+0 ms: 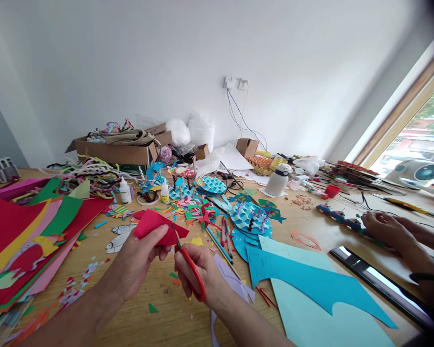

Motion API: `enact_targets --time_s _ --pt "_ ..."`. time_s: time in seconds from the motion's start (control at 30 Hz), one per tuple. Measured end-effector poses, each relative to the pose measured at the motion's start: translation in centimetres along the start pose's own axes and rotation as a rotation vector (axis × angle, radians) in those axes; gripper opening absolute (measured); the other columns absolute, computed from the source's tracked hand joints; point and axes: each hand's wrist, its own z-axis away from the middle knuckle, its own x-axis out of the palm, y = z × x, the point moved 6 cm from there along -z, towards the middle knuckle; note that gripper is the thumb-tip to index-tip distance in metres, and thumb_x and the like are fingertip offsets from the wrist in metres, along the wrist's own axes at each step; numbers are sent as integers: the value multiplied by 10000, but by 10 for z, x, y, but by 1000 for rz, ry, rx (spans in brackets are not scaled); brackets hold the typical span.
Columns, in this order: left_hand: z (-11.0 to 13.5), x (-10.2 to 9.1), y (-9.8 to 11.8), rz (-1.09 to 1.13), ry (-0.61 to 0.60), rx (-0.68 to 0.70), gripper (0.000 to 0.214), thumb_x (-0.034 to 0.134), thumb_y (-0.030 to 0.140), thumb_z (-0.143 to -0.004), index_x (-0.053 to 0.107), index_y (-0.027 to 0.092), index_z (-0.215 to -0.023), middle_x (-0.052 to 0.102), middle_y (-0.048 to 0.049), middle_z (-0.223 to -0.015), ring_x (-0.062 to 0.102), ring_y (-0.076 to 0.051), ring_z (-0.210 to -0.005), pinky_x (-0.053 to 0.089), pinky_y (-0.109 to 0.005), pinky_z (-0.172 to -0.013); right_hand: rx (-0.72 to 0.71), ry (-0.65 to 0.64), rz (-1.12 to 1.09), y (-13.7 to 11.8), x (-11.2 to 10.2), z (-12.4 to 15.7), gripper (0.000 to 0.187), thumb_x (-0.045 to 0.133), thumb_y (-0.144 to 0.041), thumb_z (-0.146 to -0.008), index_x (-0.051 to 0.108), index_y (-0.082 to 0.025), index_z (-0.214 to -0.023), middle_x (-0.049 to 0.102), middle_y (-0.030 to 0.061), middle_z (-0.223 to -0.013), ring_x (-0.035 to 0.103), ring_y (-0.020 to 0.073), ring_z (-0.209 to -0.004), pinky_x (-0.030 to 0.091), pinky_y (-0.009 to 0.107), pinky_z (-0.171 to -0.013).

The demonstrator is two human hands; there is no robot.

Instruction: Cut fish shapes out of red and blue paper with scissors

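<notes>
My left hand is closed on a folded piece of red paper, held up over the wooden table. My right hand grips red-handled scissors, fingers through the loops, blades pointing up into the lower edge of the red paper. Below and to the right of my hands lie a lilac paper offcut and large blue sheets.
Stacked coloured paper fills the left. Glue bottles, blue paper fish, pencils and scraps crowd the middle. A cardboard box stands at the back. Another person's hands work at the right beside a dark ruler.
</notes>
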Motion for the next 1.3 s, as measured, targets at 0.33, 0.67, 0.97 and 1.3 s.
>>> enact_targets --time_s 0.33,0.67,0.97,1.3 --pt "1 0 6 -30 5 41 168 677 278 -682 556 176 -626 588 44 -523 483 -97 -475 389 -204 -415 -30 -23 -24 -2 0 0 505 553 -663 -678 475 -169 -610 402 -85 -344 348 38 -259 233 138 -262" --pt "1 1 4 -39 -21 30 156 664 277 -687 569 170 -626 572 49 -509 459 -86 -466 382 -198 -420 -36 -49 -41 -6 1 3 525 543 -686 -667 487 -165 -639 422 -81 -351 362 40 -274 238 140 -288" --pt "2 1 4 -33 -30 8 169 672 277 -678 560 175 -602 575 52 -516 461 -89 -477 389 -198 -421 -33 -39 -17 -9 1 4 541 534 -702 -657 482 -164 -627 411 -81 -351 356 37 -276 246 142 -293" --pt "1 1 6 -49 -19 -17 183 694 288 -633 559 175 -585 572 50 -499 460 -90 -464 381 -196 -405 -58 -30 3 -10 -1 3 484 554 -635 -695 462 -166 -620 409 -79 -377 368 40 -291 249 138 -289"
